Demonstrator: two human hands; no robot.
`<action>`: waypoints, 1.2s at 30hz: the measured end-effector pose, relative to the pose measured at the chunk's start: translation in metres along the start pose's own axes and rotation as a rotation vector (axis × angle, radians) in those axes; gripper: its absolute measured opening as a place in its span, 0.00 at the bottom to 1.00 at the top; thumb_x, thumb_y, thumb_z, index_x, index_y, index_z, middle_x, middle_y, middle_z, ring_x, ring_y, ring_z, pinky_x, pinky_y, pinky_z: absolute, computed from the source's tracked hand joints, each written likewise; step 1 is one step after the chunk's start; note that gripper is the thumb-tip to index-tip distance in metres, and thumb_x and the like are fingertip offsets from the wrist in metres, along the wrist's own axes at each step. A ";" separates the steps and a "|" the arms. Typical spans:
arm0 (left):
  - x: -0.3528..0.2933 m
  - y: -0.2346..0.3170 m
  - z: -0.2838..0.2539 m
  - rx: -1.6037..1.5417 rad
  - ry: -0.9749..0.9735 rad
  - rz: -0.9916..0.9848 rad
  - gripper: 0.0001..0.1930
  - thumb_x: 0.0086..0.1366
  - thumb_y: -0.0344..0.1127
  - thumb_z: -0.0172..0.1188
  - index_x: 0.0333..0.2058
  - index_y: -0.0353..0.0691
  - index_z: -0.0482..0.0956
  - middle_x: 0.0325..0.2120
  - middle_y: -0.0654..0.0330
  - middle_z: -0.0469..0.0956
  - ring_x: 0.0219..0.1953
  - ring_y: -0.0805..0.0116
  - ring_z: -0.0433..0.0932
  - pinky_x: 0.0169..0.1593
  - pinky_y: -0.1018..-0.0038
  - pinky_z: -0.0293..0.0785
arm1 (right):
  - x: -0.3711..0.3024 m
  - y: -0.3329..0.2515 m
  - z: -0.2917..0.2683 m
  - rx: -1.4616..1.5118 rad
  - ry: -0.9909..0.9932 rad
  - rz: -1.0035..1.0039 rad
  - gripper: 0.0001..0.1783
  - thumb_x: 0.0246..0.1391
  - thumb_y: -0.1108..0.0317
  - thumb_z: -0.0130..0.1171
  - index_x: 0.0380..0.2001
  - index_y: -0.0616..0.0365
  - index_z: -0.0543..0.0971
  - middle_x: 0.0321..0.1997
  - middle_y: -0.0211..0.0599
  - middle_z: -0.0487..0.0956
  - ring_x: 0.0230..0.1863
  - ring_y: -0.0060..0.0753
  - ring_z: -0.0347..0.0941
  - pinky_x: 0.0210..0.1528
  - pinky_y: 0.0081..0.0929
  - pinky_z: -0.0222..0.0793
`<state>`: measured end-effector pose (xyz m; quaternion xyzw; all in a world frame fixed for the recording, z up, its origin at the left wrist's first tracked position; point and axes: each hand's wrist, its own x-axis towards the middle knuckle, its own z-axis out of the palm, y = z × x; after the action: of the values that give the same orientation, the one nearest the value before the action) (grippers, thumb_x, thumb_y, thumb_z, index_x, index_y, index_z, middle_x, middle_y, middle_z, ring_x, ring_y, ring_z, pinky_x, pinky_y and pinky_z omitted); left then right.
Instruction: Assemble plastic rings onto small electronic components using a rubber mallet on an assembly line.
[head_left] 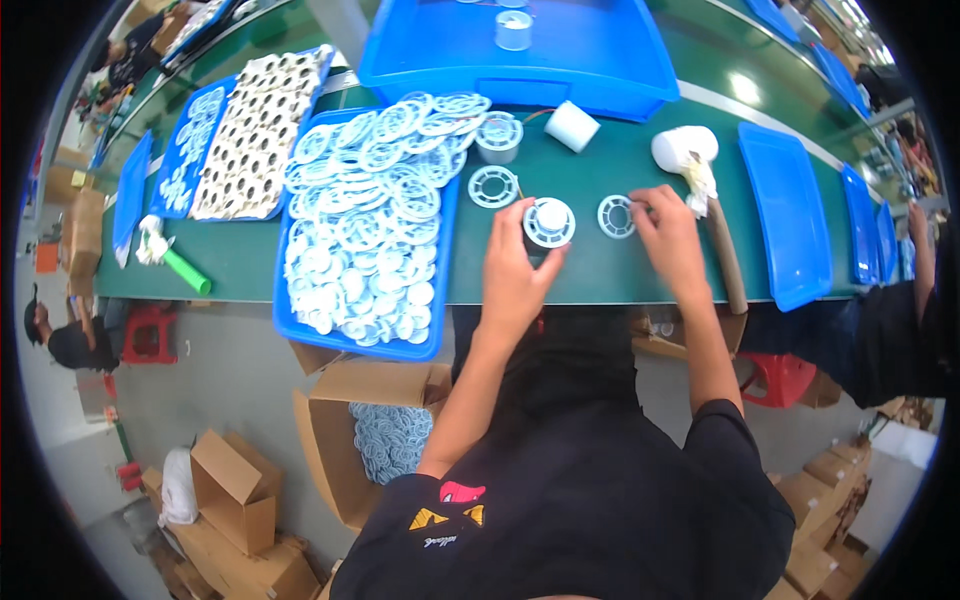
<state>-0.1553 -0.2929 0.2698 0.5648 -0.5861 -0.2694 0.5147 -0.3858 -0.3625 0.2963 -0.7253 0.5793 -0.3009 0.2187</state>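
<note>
In my left hand [517,262] is a round part with a white slotted face [549,222], gripped between thumb and fingers. A little to its right, my right hand [668,232] pinches a white slotted ring [616,216] by its right edge. Another slotted ring [493,186] lies on the green table just beyond my left hand. Behind that ring stands a white cylindrical part [499,138] with a slotted top. A plain white cylinder [573,127] with a brown wire lies tilted farther back.
A blue tray [440,300] heaped with white rings and discs stands left. Right of my hands lies a white-headed mallet [727,255]. A large blue bin [580,88] sits at the back, a shallow blue tray [787,220] farther right. An open carton [335,440] of rings stands below the table.
</note>
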 end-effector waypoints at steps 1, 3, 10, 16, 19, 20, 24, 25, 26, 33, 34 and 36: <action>0.000 0.000 0.000 -0.006 -0.008 -0.014 0.33 0.59 0.28 0.73 0.61 0.32 0.70 0.53 0.44 0.74 0.55 0.43 0.77 0.59 0.57 0.74 | -0.009 -0.006 0.004 -0.025 0.018 0.010 0.16 0.60 0.70 0.68 0.48 0.67 0.82 0.48 0.46 0.82 0.30 0.34 0.78 0.35 0.31 0.74; 0.000 0.002 -0.001 -0.011 -0.033 -0.020 0.32 0.59 0.28 0.73 0.61 0.33 0.70 0.54 0.45 0.74 0.55 0.45 0.78 0.58 0.58 0.75 | -0.023 -0.014 0.002 -0.020 0.013 -0.113 0.25 0.56 0.67 0.72 0.55 0.64 0.80 0.57 0.46 0.79 0.42 0.43 0.78 0.46 0.38 0.76; 0.000 0.017 0.022 -0.055 -0.103 -0.062 0.33 0.59 0.30 0.75 0.61 0.33 0.70 0.55 0.49 0.76 0.58 0.53 0.78 0.62 0.64 0.73 | -0.031 -0.004 0.007 -0.076 0.095 -0.229 0.31 0.49 0.68 0.76 0.57 0.63 0.79 0.56 0.46 0.77 0.52 0.48 0.76 0.54 0.39 0.74; 0.000 0.021 0.033 -0.043 -0.104 -0.066 0.33 0.59 0.30 0.74 0.61 0.35 0.71 0.54 0.49 0.78 0.57 0.50 0.79 0.59 0.62 0.76 | -0.018 -0.046 -0.005 0.163 0.006 -0.287 0.33 0.48 0.69 0.75 0.58 0.66 0.78 0.55 0.46 0.74 0.53 0.43 0.77 0.51 0.33 0.77; -0.003 0.013 0.034 -0.050 -0.100 -0.041 0.33 0.58 0.29 0.74 0.61 0.36 0.71 0.54 0.47 0.77 0.55 0.46 0.80 0.56 0.58 0.77 | -0.021 -0.052 0.011 0.191 -0.068 -0.265 0.33 0.48 0.69 0.76 0.57 0.68 0.78 0.54 0.48 0.73 0.54 0.48 0.76 0.54 0.37 0.76; -0.003 0.011 0.034 -0.069 -0.104 -0.039 0.34 0.57 0.29 0.74 0.61 0.36 0.70 0.54 0.46 0.77 0.54 0.42 0.80 0.54 0.56 0.79 | -0.023 -0.053 0.011 0.186 -0.067 -0.253 0.32 0.48 0.69 0.76 0.56 0.68 0.78 0.54 0.48 0.72 0.54 0.47 0.76 0.54 0.37 0.76; -0.002 0.018 0.032 -0.037 -0.094 0.010 0.32 0.59 0.28 0.73 0.61 0.36 0.70 0.54 0.46 0.77 0.54 0.41 0.80 0.54 0.55 0.78 | -0.024 -0.048 0.010 0.207 -0.038 -0.218 0.31 0.48 0.68 0.76 0.56 0.67 0.79 0.53 0.46 0.72 0.51 0.44 0.77 0.51 0.35 0.77; -0.002 0.018 0.032 -0.036 -0.086 0.017 0.32 0.59 0.28 0.73 0.61 0.36 0.70 0.53 0.46 0.77 0.54 0.41 0.80 0.54 0.55 0.78 | -0.024 -0.047 0.010 0.236 -0.042 -0.189 0.32 0.48 0.68 0.77 0.56 0.67 0.79 0.53 0.46 0.72 0.50 0.43 0.77 0.50 0.34 0.77; -0.001 0.018 0.032 -0.037 -0.086 0.016 0.32 0.59 0.28 0.73 0.61 0.36 0.70 0.53 0.46 0.77 0.54 0.41 0.80 0.54 0.55 0.78 | -0.024 -0.048 0.011 0.236 -0.043 -0.188 0.32 0.48 0.68 0.77 0.56 0.67 0.79 0.53 0.46 0.72 0.50 0.43 0.77 0.50 0.34 0.77; -0.003 0.014 0.035 -0.014 -0.088 0.004 0.32 0.59 0.26 0.71 0.62 0.37 0.70 0.54 0.47 0.77 0.54 0.41 0.80 0.54 0.55 0.79 | -0.025 -0.050 0.012 0.193 -0.022 -0.230 0.33 0.44 0.72 0.77 0.56 0.65 0.80 0.54 0.46 0.74 0.54 0.47 0.76 0.56 0.36 0.75; -0.004 0.014 0.035 -0.008 -0.084 0.009 0.33 0.59 0.25 0.70 0.62 0.37 0.70 0.55 0.47 0.76 0.55 0.41 0.80 0.54 0.56 0.79 | -0.025 -0.051 0.012 0.192 -0.025 -0.240 0.33 0.44 0.72 0.77 0.56 0.65 0.80 0.54 0.46 0.74 0.54 0.47 0.76 0.56 0.36 0.75; -0.004 0.014 0.034 -0.002 -0.084 0.015 0.33 0.59 0.25 0.70 0.63 0.37 0.70 0.55 0.47 0.76 0.55 0.41 0.80 0.53 0.56 0.79 | -0.025 -0.050 0.010 0.175 -0.038 -0.250 0.32 0.46 0.70 0.77 0.56 0.66 0.79 0.55 0.47 0.74 0.52 0.46 0.77 0.52 0.35 0.76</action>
<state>-0.1919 -0.2953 0.2705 0.5479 -0.6111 -0.2898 0.4922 -0.3471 -0.3266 0.3177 -0.7755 0.4518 -0.3613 0.2527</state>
